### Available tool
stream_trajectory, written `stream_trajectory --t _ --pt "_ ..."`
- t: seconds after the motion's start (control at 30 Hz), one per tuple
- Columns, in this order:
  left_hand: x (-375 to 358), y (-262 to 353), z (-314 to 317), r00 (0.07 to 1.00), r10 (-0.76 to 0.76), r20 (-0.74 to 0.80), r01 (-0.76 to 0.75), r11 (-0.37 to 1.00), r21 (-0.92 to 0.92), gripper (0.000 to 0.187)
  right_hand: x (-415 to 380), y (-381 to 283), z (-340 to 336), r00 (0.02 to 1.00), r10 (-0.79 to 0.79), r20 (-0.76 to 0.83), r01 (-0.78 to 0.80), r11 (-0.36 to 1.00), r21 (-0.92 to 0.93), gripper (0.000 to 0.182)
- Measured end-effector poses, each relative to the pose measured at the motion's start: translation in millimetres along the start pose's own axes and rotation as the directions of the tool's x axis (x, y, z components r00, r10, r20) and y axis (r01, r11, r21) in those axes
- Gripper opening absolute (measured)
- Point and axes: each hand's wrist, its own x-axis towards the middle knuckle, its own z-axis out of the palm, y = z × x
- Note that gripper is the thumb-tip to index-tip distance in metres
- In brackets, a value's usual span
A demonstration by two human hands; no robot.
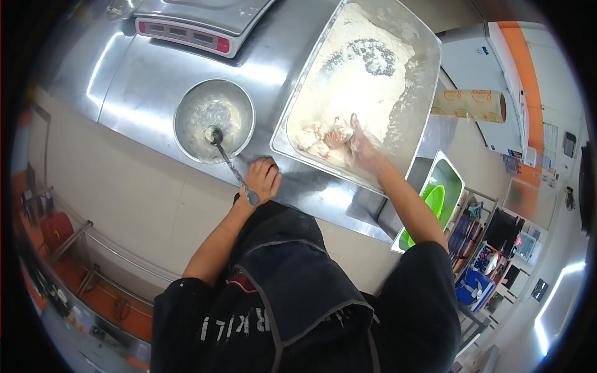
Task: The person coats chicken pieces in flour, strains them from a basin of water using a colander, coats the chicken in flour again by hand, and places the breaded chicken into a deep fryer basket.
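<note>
Clumping at the tray's [424, 112] near-left corner, powdery off-white flour [357, 90] dusts the right hand [362, 151]; the left hand [263, 178] curls by the worktop's [146, 93] edge; both grips unclear.

black short-sleeved shirt [420, 298] | white lettering [233, 324] across it | dark navy apron [298, 286], grey edging [323, 324] | bare fingers [268, 168]

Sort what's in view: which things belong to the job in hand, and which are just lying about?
Part of the job:
- Right hand, in the flour
- Metal tray holding it
- Likely the bowl and spoon, near the left hand

Apparently lying about:
- Scale
- Printed roll
- Green basket
</note>
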Motion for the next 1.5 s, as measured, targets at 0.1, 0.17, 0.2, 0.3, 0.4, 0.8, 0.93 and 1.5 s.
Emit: stream_trajectory --t 0.1,0.17,0.2,0.3,0.4,0.8,0.93,1.5 --pt "6 0 -4 1.0 0.0 -0.005 0.0 1.0 0.006 0.017 -13 -39 21 0.997 0.057 -0.049 -0.035 0.925 0.379 0.071" --pt "8 1 -7 1.0 -0.005 -0.001 0.005 1.0 -0.007 0.017 -13 -46 11 0.992 0.113 -0.058 -0.06 0.82 0.57 0.073" --pt "7 1 -7 1.0 -0.012 0.009 0.012 1.0 -0.013 0.017 -13 -44 10 0.992 0.1 -0.078 -0.039 0.825 0.564 0.073" --pt "7 0 -6 0.999 -0.021 0.031 0.021 1.0 -0.02 0.017 -22 -33 16 0.982 -0.034 -0.185 0.099 0.928 0.359 0.074" --pt "6 0 -6 0.999 -0.022 0.042 0.022 1.0 -0.003 0.018 10 27 10 0.996 -0.046 0.072 0.006 0.88 0.476 0.072" --pt "10 3 -9 0.998 -0.037 0.051 0.036 0.999 0.021 0.018 12 -113 57 0.93 -0.125 -0.346 0.088 0.989 -0.119 0.048" --pt "6 2 -10 0.998 -0.041 0.047 0.04 0.999 0.022 0.017 33 -164 45 0.878 -0.317 -0.358 0.015 0.767 -0.642 0.041" --pt "-1 5 5 0.885 -0.456 -0.097 0.342 0.776 -0.529 0.015 56 -97 117 0.834 -0.291 0.469 0.491 0.004 -0.871 0.043"
